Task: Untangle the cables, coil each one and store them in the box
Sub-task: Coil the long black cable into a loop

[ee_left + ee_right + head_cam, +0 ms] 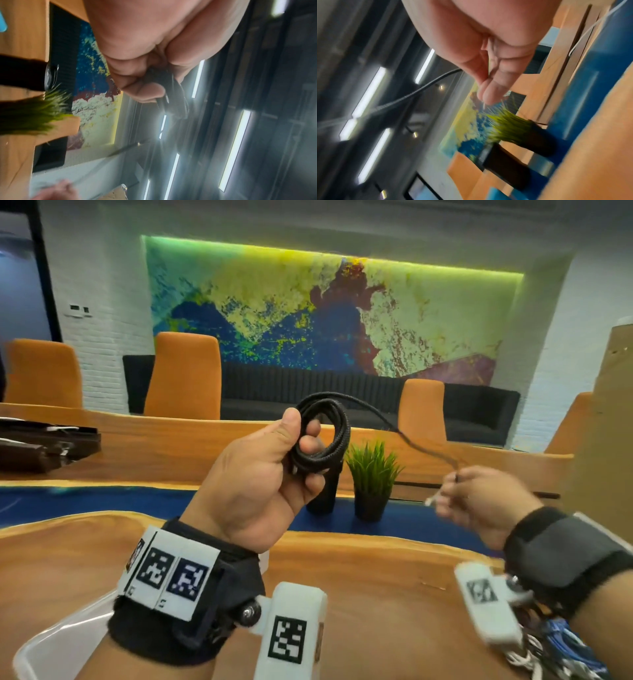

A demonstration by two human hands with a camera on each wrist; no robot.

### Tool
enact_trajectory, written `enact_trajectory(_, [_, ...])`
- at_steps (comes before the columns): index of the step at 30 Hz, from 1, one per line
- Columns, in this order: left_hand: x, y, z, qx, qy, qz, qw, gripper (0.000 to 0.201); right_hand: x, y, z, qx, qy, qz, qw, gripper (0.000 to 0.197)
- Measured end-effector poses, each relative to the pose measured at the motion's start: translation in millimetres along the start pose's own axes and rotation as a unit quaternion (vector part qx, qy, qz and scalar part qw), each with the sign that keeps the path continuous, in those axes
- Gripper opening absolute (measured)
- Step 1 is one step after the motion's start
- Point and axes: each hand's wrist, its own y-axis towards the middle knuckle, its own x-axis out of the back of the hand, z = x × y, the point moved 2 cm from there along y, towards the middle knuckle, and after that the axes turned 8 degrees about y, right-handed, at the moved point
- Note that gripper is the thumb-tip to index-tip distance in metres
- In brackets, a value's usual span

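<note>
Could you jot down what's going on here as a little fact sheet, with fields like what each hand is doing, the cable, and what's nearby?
left hand: left hand grips the coiled black cable, raised above the wooden table
right hand: right hand pinches the cable's loose end, blurred
cable state: mostly coiled, one tail left
other cables: tangled bundle at lower right
nearby: potted plant; clear plastic container at lower left

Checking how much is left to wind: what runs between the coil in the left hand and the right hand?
One loose stretch of black cable, from the coil to the right hand; head view.
</note>
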Motion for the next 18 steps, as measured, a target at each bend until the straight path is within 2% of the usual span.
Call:
enact_trajectory(2, [-1.8, 0.0, 1.3, 0.007, -0.002, 0.000, 1.000, 0.029, -12.9, -15.6, -27.4, -0.032, -0.147, 0.079, 0.985, 0.013])
enact_trajectory(3, [-3.2, 0.2, 3.1, 0.010, 0.005, -0.002, 1.000, 0.030, -21.9, -26.8, -35.8, -0.044, -0.177, 0.127, 0.975, 0.010])
enact_trajectory(4, [-4.0, 0.5, 5.0, 0.014, 0.015, -0.004, 1.000, 0.030, -31.2, -37.5, -38.8, -0.048, -0.164, 0.170, 0.971, 0.008])
enact_trajectory(6, [-4.5, 0.8, 8.3, 0.020, 0.033, -0.003, 0.999, 0.032, -47.9, -51.7, -29.4, -0.041, -0.039, 0.212, 0.976, 0.012])
enact_trajectory(8, [-4.2, 0.8, 10.3, 0.026, 0.048, 0.001, 0.998, 0.033, -59.7, -56.4, -9.0, -0.033, 0.138, 0.215, 0.966, 0.015])
enact_trajectory(10, [-4.1, 0.7, 11.3, 0.028, 0.062, 0.008, 0.998, 0.033, -66.0, -57.8, 11.7, -0.017, 0.251, 0.217, 0.943, 0.017])
enact_trajectory(13, [-4.1, 1.5, 13.0, 0.024, 0.074, 0.018, 0.997, 0.032, -73.6, -62.8, 23.7, 0.018, 0.215, 0.235, 0.948, 0.018])
enact_trajectory(15, [-3.9, 1.9, 13.7, 0.022, 0.083, 0.027, 0.996, 0.031, -76.3, -64.4, 20.6, 0.025, 0.181, 0.238, 0.954, 0.026])
enact_trajectory(18, [-3.2, 1.2, 13.6, 0.021, 0.096, 0.033, 0.995, 0.031, -74.4, -63.5, 16.3, 0.002, 0.220, 0.260, 0.940, 0.039])
